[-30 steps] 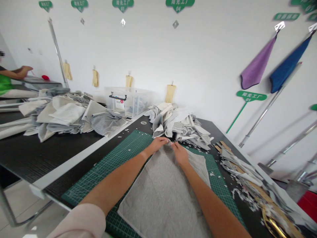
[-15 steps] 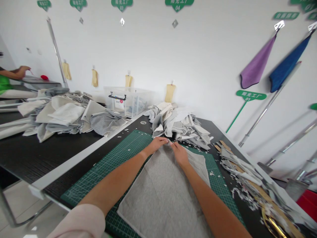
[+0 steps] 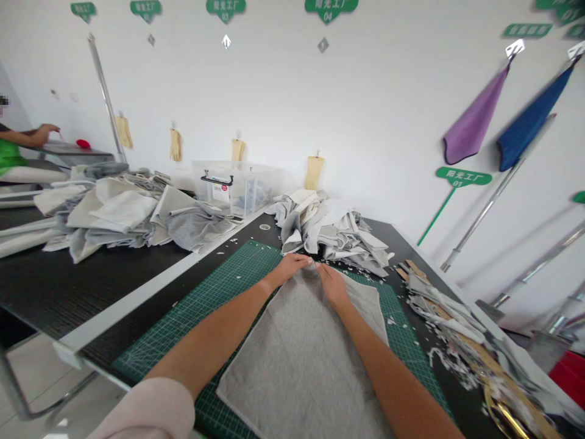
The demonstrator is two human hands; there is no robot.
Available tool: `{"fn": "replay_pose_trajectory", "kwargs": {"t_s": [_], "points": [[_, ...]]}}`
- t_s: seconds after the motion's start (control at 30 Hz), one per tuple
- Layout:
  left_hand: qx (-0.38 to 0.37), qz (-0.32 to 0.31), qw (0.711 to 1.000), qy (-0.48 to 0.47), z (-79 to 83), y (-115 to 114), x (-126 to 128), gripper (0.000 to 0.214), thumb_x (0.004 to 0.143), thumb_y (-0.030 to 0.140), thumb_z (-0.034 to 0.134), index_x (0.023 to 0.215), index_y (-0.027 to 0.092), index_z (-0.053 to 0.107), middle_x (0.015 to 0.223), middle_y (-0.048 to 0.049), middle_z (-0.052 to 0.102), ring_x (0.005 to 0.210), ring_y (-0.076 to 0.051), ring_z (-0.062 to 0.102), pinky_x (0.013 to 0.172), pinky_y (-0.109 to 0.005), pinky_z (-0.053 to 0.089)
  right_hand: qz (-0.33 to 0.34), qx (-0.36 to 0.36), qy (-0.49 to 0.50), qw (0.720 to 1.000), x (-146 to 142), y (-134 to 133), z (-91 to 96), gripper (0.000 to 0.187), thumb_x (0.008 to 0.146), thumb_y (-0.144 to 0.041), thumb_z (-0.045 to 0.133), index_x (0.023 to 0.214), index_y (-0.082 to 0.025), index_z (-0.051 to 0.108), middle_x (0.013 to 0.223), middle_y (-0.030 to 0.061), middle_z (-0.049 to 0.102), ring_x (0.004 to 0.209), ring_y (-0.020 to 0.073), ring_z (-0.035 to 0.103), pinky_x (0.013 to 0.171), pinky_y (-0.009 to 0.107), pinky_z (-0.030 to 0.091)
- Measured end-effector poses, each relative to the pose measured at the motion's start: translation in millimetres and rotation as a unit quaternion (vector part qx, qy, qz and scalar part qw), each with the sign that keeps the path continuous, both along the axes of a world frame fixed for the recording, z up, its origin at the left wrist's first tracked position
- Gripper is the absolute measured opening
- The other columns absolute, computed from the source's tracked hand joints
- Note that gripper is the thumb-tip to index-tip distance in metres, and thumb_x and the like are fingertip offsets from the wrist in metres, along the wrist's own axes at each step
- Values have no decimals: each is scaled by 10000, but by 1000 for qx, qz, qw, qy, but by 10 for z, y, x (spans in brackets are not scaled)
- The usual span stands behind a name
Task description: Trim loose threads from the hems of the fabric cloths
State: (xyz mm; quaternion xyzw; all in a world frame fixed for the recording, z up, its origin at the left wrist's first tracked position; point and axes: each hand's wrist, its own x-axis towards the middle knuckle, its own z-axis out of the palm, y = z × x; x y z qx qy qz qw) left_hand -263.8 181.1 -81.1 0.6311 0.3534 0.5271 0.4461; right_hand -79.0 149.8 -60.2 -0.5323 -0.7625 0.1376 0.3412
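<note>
A grey cloth (image 3: 297, 360) lies spread flat on a green cutting mat (image 3: 219, 292) in front of me. Both hands reach to the cloth's far edge. My left hand (image 3: 290, 267) lies on that edge with its fingers curled down onto the fabric. My right hand (image 3: 333, 283) rests beside it, fingertips pinching the same edge. The two hands almost touch at the middle of the far edge.
A heap of grey and white fabric pieces (image 3: 329, 235) lies just beyond the hands. A bigger pile (image 3: 132, 213) covers the neighbouring table at left, by a clear plastic box (image 3: 237, 186). Offcuts and strips (image 3: 457, 323) litter the right. Another person (image 3: 18, 149) works at far left.
</note>
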Motion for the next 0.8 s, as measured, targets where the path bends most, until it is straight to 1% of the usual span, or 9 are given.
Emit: {"fn": "replay_pose_trajectory", "kwargs": {"t_s": [0.17, 0.33, 0.47, 0.7, 0.8], "points": [[16, 16, 1000, 11, -11, 27, -2, 420, 815, 504, 673, 912, 108, 773, 901, -67, 736, 842, -175, 611, 839, -290, 440, 6, -8, 6, 1000, 2, 27, -37, 510, 990, -607, 289, 820, -226, 584, 806, 30, 656, 773, 191, 583, 683, 269, 348], [18, 13, 1000, 15, -21, 37, -10, 388, 819, 476, 670, 905, 111, 771, 884, -62, 734, 836, -176, 612, 839, -287, 439, 5, -6, 1, 1000, 13, 31, -53, 499, 984, -623, 297, 779, -230, 526, 719, 6, 599, 727, 182, 565, 641, 260, 315], [30, 2, 999, 21, -16, 24, -18, 369, 834, 454, 658, 902, 108, 769, 881, -62, 733, 830, -173, 613, 824, -279, 441, 16, 4, 3, 1000, 18, 28, -58, 486, 988, -614, 302, 769, -227, 499, 707, 4, 588, 710, 181, 555, 631, 260, 309], [18, -3, 1000, 20, -27, 24, -18, 391, 822, 472, 671, 942, 116, 780, 934, -69, 745, 866, -183, 627, 866, -292, 453, 42, 11, 17, 999, 36, 27, -69, 461, 997, -589, 318, 766, -229, 490, 712, 9, 592, 720, 183, 567, 641, 263, 339], [14, -4, 1000, 17, -25, 16, -9, 402, 816, 480, 679, 942, 112, 781, 934, -74, 745, 859, -182, 627, 860, -296, 454, 47, 16, 22, 999, 39, 32, -74, 461, 998, -581, 320, 768, -230, 509, 734, 18, 608, 721, 188, 565, 646, 269, 351]]}}
